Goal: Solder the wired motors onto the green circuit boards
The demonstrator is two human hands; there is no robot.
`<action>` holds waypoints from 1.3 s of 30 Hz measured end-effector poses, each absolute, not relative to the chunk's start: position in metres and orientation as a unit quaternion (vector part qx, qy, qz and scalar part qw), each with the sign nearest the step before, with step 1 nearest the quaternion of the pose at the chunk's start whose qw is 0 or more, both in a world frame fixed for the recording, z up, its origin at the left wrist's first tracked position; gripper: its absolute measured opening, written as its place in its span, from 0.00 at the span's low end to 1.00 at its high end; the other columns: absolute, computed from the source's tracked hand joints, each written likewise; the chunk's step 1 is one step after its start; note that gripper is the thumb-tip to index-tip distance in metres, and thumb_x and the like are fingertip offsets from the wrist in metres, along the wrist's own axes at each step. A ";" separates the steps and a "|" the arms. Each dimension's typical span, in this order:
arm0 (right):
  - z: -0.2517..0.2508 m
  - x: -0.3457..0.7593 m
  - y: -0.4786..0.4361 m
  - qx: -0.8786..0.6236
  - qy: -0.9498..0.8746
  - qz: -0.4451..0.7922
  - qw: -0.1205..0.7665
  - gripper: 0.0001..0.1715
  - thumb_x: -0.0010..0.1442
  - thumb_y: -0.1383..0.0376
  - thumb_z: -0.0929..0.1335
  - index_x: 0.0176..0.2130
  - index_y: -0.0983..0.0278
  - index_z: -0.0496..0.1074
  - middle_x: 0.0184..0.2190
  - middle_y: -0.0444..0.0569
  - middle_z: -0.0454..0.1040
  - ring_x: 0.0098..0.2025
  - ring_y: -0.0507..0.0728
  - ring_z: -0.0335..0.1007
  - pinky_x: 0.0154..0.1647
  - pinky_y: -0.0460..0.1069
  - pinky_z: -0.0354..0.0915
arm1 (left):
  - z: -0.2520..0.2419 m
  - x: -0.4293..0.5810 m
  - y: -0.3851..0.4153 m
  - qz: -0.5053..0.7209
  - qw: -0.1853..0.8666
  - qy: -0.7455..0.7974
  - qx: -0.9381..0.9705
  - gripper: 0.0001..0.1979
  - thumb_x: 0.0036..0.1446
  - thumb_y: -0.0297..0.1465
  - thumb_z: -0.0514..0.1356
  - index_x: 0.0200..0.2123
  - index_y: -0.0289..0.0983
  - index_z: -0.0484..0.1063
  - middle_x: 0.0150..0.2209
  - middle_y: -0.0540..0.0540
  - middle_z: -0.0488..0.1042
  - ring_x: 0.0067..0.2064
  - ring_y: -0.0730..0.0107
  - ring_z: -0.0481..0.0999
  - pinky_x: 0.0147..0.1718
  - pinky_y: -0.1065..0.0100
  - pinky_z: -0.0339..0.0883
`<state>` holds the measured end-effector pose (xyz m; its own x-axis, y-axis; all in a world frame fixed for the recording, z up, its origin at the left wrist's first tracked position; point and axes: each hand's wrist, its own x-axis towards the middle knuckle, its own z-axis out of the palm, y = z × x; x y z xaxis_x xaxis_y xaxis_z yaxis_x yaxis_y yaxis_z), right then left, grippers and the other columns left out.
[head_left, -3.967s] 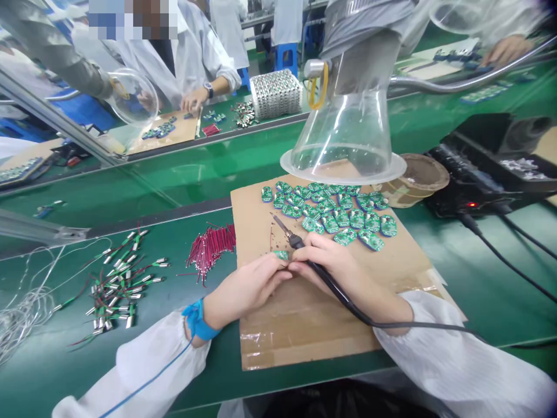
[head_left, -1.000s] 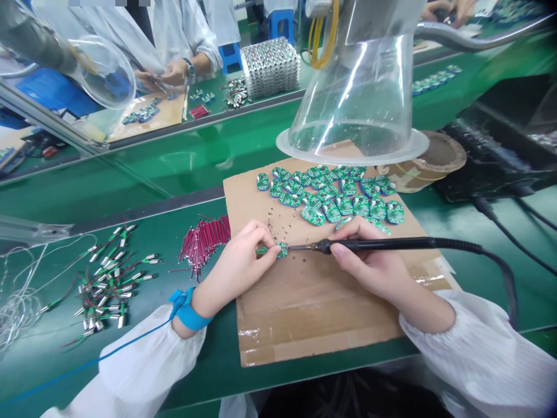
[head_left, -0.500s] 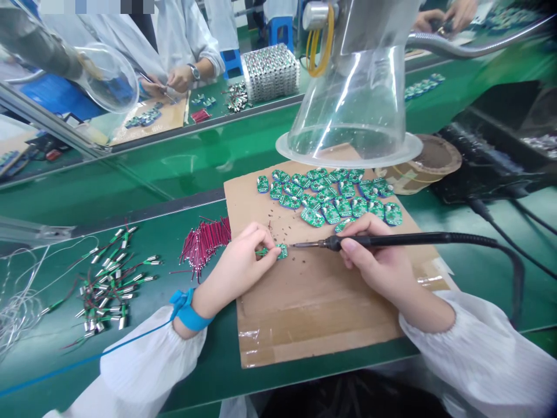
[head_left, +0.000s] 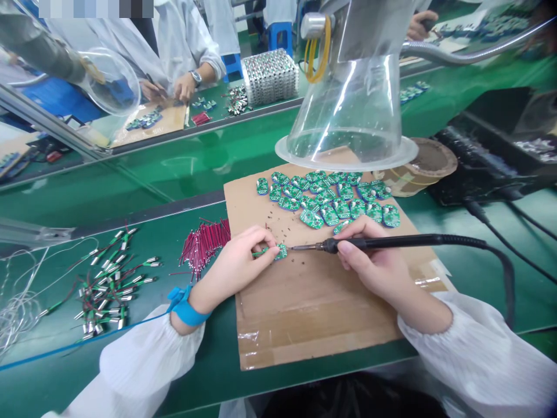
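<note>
Over the cardboard [head_left: 300, 325], the left hand [head_left: 239, 255] has its grip pinched on a small circuit board [head_left: 282, 251]; to its right, the right hand [head_left: 372, 255] has its grip round a soldering iron [head_left: 391, 241], tip just beside the board (contact unclear). A slip could scorch the left hand or skew the board. Farther off, green boards [head_left: 311, 218] crowd near a clear hood [head_left: 348, 116].

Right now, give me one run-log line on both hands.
left hand: holding small green board; right hand: holding soldering iron, tip near board; other boards: grouped on cardboard
</note>
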<state>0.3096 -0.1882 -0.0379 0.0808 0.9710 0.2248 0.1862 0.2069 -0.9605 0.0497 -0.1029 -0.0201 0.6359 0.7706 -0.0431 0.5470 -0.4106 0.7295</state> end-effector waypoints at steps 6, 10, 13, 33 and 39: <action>-0.039 0.308 -0.188 -0.512 -0.606 0.352 0.497 0.04 0.67 0.62 0.69 0.39 0.59 0.69 0.27 0.42 0.69 0.25 0.51 0.64 0.28 0.50 0.60 | -0.020 0.051 -0.104 0.145 0.364 0.409 0.824 0.02 0.65 0.31 0.61 0.37 0.41 0.72 0.40 0.52 0.74 0.38 0.71 0.72 0.38 0.67 0.65; -0.037 0.308 -0.186 -0.512 -0.626 0.328 0.488 0.03 0.67 0.64 0.70 0.39 0.58 0.70 0.30 0.43 0.70 0.29 0.53 0.66 0.32 0.51 0.61 | -0.019 0.052 -0.105 0.149 0.358 0.418 0.821 0.03 0.64 0.30 0.61 0.36 0.40 0.71 0.40 0.51 0.75 0.39 0.70 0.73 0.38 0.65 0.64; -0.037 0.308 -0.186 -0.514 -0.637 0.312 0.482 0.03 0.66 0.64 0.70 0.39 0.58 0.70 0.31 0.44 0.71 0.31 0.53 0.67 0.33 0.51 0.61 | -0.019 0.054 -0.106 0.157 0.359 0.419 0.819 0.03 0.64 0.29 0.61 0.35 0.40 0.70 0.40 0.51 0.75 0.40 0.70 0.73 0.39 0.65 0.65; -0.036 0.309 -0.189 -0.518 -0.576 0.356 0.523 0.07 0.68 0.60 0.69 0.38 0.59 0.69 0.24 0.41 0.67 0.23 0.51 0.63 0.25 0.49 0.59 | -0.019 0.054 -0.106 0.169 0.364 0.414 0.817 0.05 0.64 0.29 0.61 0.34 0.39 0.70 0.41 0.49 0.76 0.41 0.68 0.74 0.40 0.64 0.66; -0.039 0.310 -0.190 -0.521 -0.550 0.359 0.545 0.06 0.67 0.60 0.70 0.39 0.59 0.69 0.26 0.41 0.68 0.23 0.51 0.64 0.24 0.48 0.60 | -0.019 0.053 -0.104 0.161 0.356 0.418 0.820 0.04 0.64 0.30 0.61 0.34 0.39 0.71 0.40 0.49 0.75 0.38 0.70 0.72 0.37 0.65 0.65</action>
<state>0.3099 -0.1897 -0.0388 0.1371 0.9646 0.2253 0.1815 0.1992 -0.9630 0.0527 -0.1044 -0.0187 0.5996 0.7996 -0.0332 0.5706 -0.3981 0.7183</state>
